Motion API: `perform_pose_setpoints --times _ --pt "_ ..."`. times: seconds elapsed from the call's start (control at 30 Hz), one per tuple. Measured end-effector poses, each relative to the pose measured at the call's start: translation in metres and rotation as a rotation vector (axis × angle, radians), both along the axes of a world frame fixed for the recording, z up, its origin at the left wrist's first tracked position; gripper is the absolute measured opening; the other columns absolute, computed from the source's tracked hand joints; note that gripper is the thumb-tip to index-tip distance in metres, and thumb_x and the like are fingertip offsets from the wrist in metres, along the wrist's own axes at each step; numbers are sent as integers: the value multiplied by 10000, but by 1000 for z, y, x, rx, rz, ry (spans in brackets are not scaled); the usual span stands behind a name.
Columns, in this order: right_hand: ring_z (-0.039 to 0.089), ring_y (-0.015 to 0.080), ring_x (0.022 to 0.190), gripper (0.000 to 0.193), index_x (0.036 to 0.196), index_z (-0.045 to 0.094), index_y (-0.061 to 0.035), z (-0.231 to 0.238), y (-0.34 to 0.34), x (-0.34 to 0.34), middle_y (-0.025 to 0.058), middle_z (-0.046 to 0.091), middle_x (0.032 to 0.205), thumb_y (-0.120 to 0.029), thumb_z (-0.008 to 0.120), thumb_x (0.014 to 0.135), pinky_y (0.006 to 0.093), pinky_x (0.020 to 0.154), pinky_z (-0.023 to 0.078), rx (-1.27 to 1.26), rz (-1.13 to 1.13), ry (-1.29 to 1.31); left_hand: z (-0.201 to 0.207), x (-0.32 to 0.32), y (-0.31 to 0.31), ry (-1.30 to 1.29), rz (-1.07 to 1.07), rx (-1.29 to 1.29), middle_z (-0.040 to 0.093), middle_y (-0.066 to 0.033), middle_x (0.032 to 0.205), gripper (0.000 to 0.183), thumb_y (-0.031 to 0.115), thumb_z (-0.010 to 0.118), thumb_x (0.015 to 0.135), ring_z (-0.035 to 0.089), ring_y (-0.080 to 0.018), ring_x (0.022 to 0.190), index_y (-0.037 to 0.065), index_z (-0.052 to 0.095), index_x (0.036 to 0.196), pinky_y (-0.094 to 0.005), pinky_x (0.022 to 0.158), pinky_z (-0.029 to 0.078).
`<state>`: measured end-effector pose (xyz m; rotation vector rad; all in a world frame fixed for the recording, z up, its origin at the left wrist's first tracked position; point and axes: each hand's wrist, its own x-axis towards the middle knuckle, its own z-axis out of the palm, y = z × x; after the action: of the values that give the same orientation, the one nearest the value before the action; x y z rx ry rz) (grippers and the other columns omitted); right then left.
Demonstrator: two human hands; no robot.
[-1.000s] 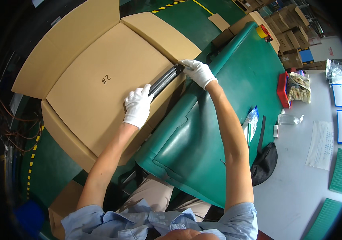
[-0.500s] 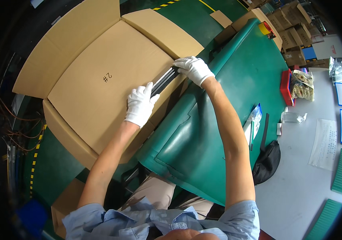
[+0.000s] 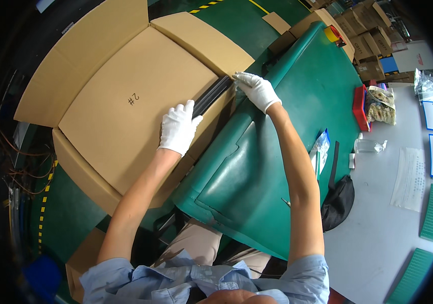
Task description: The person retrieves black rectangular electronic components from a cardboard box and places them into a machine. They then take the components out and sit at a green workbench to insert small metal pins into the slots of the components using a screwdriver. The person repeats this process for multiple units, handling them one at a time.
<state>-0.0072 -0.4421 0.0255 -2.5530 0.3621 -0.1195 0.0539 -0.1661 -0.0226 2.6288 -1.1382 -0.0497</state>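
Several long black strips (image 3: 213,94) lie side by side along the right inner edge of a large cardboard box (image 3: 97,29). They rest on a flat brown cardboard sheet (image 3: 125,116) that covers the box's inside. In a white glove, my left hand (image 3: 178,127) grips the strips' near end, which its fingers partly hide. My right hand (image 3: 258,91), gloved too, is off the strips, just beyond their far end by the box corner. Its fingers stretch toward the box, with no held thing visible.
A green-covered table (image 3: 297,106) stands right against the box. On it lie a black pouch (image 3: 339,202), a plastic packet (image 3: 321,149) and a yellow-red tape roll (image 3: 332,34). Farther right, a grey table (image 3: 363,243) holds a red bin (image 3: 361,109). Box flaps (image 3: 203,40) stick outward.
My right hand has let go of the strips' far end and moved slightly right. The strips now lie along the box edge. My left hand stays at their near end.
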Motion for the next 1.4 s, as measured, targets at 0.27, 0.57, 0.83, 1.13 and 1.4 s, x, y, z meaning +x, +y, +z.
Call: perform_pose_setpoints --times 0.27,0.57,0.83,1.13,1.4 --pt "651 295 1157 287 1215 709 -118 2 4 -15 95 675 1284 -177 647 940 331 1005 506 28 -42 -11 -13 25 1 227 36 -154 663 -229 1090 500 367 537 1021 662 -355 1000 -24 527 1332 -446 883 532" --pt "697 162 1040 296 1245 706 -116 7 21 -13 72 723 1208 -191 639 966 280 911 534 352 -161 36 0 59 37 1567 350 -753 676 -92 1180 451 369 521 1058 639 -187 1027 18 577 1336 -333 886 513" --pt "708 210 928 578 1394 533 20 23 57 9 179 692 1185 -411 599 1015 319 798 572 1021 -271 113 11 47 43 1709 314 -878 701 -65 1055 405 326 569 1044 665 -113 860 32 589 1322 -255 708 553" --pt "704 210 918 444 1309 597 -11 11 69 24 142 704 1155 -294 669 974 331 824 567 426 -320 29 14 44 36 1023 151 -527 639 -163 1293 486 342 542 1044 637 -239 1143 -10 537 1379 -345 975 505" --pt "555 311 1273 418 1281 634 -154 1 52 31 72 577 1425 -61 640 873 428 1010 479 -562 293 -183 10 24 9 -1 -103 72 626 -166 1012 493 295 554 1001 617 -326 914 -9 490 1383 -458 793 520"
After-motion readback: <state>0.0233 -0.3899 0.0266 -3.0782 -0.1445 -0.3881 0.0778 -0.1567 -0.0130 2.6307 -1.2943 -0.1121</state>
